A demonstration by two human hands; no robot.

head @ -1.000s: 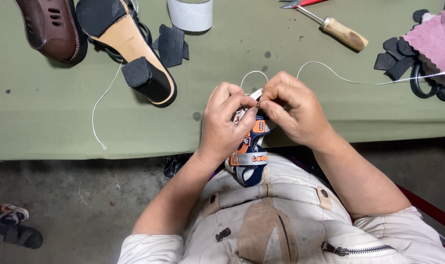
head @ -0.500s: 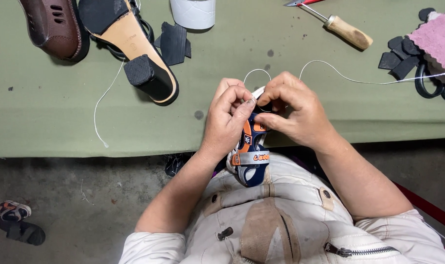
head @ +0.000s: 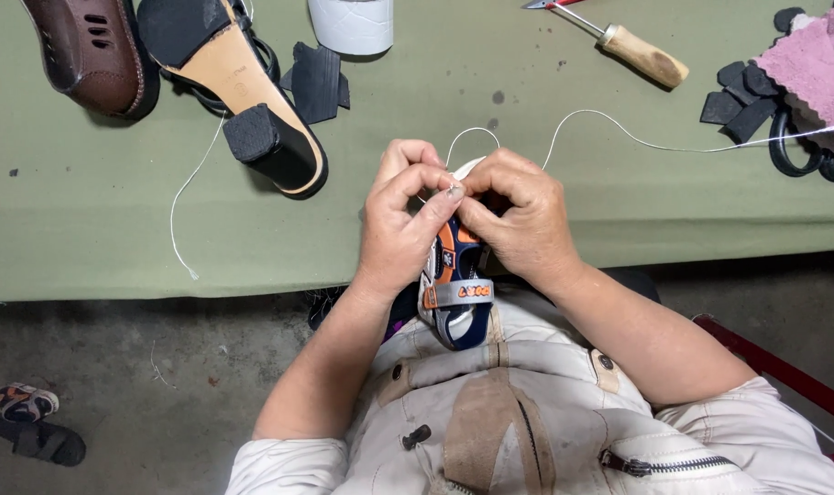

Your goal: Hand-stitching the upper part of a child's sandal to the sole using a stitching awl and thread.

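A green-covered table [head: 87, 247] carries the clutter. At its far left lies a brown shoe [head: 92, 50], and beside it a block-heeled sandal [head: 238, 92] lies sole-up, its black heel nearest the person. Black rubber scraps [head: 318, 81] sit just right of the sandal, and a white roll [head: 351, 23] stands at the top edge. A wooden-handled awl [head: 639, 55] lies to the upper right, with more dark scraps [head: 742, 96], a pink cloth [head: 816, 69] and black scissors [head: 802, 151] in the far right corner. On the concrete floor at lower left lie 2 small sandals [head: 32, 423].

A white thread [head: 619, 133] runs from the right edge across the table into the hands, looping just beyond the knuckles.

The left hand [head: 400, 220] and right hand [head: 518, 215] meet over the table's near edge, both curled tight around the top of a small child's sandal [head: 455, 293] in navy, orange and grey. The fingertips [head: 454, 191] of both hands pinch together at its upper end, where the thread comes in; whether a needle is there I cannot tell. The knuckles hide the sandal's upper part; its lower part hangs down over the lap.

Against the frame 0.5 s ago, the hands and sandal sit in nearly the same place with the same grip, and the thread loop above them looks about unchanged.
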